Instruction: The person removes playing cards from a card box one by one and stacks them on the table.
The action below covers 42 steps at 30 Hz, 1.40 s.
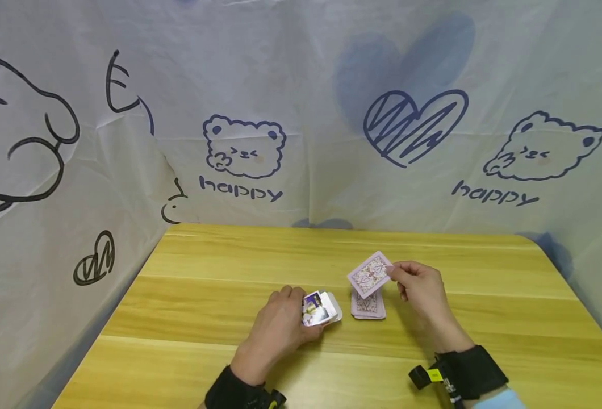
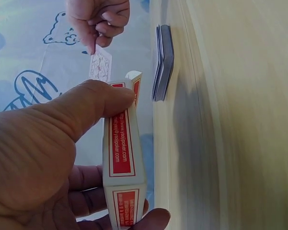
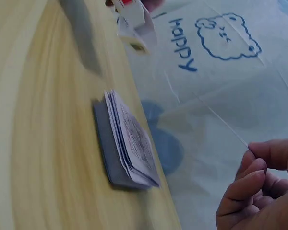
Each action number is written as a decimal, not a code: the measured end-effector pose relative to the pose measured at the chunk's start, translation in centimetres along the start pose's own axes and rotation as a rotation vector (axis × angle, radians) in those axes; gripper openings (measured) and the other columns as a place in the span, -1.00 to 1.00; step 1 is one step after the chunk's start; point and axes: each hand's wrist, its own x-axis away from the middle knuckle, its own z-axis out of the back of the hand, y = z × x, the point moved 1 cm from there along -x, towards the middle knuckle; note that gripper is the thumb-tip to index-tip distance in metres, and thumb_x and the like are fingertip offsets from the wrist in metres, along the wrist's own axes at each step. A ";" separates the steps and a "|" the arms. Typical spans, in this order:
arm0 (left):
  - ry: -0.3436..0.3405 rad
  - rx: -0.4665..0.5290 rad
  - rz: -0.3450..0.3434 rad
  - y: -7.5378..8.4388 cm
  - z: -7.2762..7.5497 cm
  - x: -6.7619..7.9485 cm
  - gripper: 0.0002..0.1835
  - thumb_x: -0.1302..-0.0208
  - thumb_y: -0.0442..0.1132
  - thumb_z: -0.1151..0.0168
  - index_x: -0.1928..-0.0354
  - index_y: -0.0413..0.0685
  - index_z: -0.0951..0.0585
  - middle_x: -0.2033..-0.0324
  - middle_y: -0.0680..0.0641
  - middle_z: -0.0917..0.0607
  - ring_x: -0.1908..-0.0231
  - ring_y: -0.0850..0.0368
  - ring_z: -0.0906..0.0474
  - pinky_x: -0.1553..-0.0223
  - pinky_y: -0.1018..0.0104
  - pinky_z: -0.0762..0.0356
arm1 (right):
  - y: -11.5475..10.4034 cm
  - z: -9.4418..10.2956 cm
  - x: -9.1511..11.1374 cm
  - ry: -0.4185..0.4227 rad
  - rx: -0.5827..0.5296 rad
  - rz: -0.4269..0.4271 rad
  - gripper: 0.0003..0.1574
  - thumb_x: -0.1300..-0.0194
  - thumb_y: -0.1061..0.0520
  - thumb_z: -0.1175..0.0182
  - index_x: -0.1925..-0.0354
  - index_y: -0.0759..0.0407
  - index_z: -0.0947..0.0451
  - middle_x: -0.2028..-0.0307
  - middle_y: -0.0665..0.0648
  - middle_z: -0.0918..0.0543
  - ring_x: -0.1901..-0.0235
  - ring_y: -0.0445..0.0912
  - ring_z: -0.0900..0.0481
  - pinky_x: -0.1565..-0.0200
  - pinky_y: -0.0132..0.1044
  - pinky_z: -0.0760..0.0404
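My left hand (image 1: pixel 279 324) grips a playing-card box (image 1: pixel 315 309), thumb on one narrow side and fingers around the other. The box's red-and-white printed side (image 2: pixel 122 143) faces the left wrist camera, and its flap stands open at the far end. Between thumb and fingertips, my right hand (image 1: pixel 421 287) pinches a playing card (image 1: pixel 371 275) by its edge, patterned back up. Below that card, a deck of cards (image 1: pixel 368 307) lies on the table, also back up. In the right wrist view the deck (image 3: pixel 127 143) looks slightly uneven, and the pinched card appears nearly edge-on.
The yellow wood-grain table (image 1: pixel 204 255) has a rounded far right corner. Behind it and along the left hangs a pale cloth (image 1: pixel 306 85) printed with bears, hearts and lettering. Both wrists wear black straps, the right strap (image 1: pixel 472 372) above a light blue sleeve (image 1: pixel 500 399).
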 end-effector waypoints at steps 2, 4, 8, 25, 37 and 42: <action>-0.002 0.011 0.003 0.0 0.0 0.0 -0.23 0.16 0.16 -0.50 -0.01 -0.25 -0.51 0.30 -0.06 -0.54 0.34 0.07 -0.40 0.42 0.27 -0.46 | 0.2 0.4 -0.3 -0.016 0.027 -0.001 -0.59 -0.34 0.00 -0.20 0.06 0.33 -0.58 0.42 0.13 -0.53 0.58 -0.18 -0.38 0.55 -0.35 -0.45; -0.006 0.022 0.006 0.1 0.0 0.0 -0.22 0.15 0.15 -0.49 -0.02 -0.26 -0.51 0.30 -0.06 -0.54 0.33 0.07 -0.40 0.41 0.27 -0.46 | 0.4 0.8 -0.6 -0.038 0.052 -0.005 -0.58 -0.35 -0.01 -0.19 0.05 0.32 -0.58 0.46 0.10 -0.52 0.56 -0.17 -0.39 0.53 -0.33 -0.46; -0.018 0.035 0.009 0.0 -0.1 0.0 -0.22 0.15 0.12 -0.50 -0.04 -0.26 -0.50 0.28 -0.06 -0.54 0.33 0.08 -0.41 0.37 0.25 -0.48 | 0.6 1.4 -1.5 -0.112 0.124 0.000 -0.58 -0.35 0.00 -0.19 0.02 0.32 -0.59 0.46 0.15 -0.51 0.56 -0.14 -0.39 0.51 -0.30 -0.46; -0.053 0.080 0.018 0.0 0.1 -0.2 -0.22 0.11 0.08 -0.48 -0.08 -0.29 -0.47 0.32 -0.03 -0.51 0.37 0.14 -0.42 0.39 0.31 -0.48 | 0.9 0.4 -3.8 -0.286 0.293 -0.032 -0.68 -0.29 0.03 -0.23 0.16 0.26 -0.66 0.54 0.09 -0.47 0.59 -0.09 -0.35 0.55 -0.27 -0.34; -0.042 0.070 0.016 0.0 0.0 -0.2 -0.23 0.12 0.09 -0.48 -0.06 -0.27 -0.48 0.32 -0.02 -0.52 0.37 0.13 -0.42 0.39 0.29 -0.48 | 1.8 -0.6 -5.0 -0.308 0.284 -0.068 -0.75 -0.24 0.06 -0.27 0.24 0.24 -0.67 0.52 0.10 -0.48 0.62 -0.10 -0.32 0.57 -0.29 -0.30; -0.056 0.077 0.029 0.0 0.0 -0.2 -0.21 0.12 0.10 -0.48 -0.08 -0.26 -0.47 0.31 -0.02 -0.51 0.36 0.13 -0.41 0.39 0.29 -0.47 | 2.2 -1.1 -5.2 -0.264 0.324 -0.024 -0.78 -0.20 0.07 -0.31 0.30 0.23 -0.66 0.44 0.11 -0.54 0.55 -0.08 -0.37 0.53 -0.27 -0.34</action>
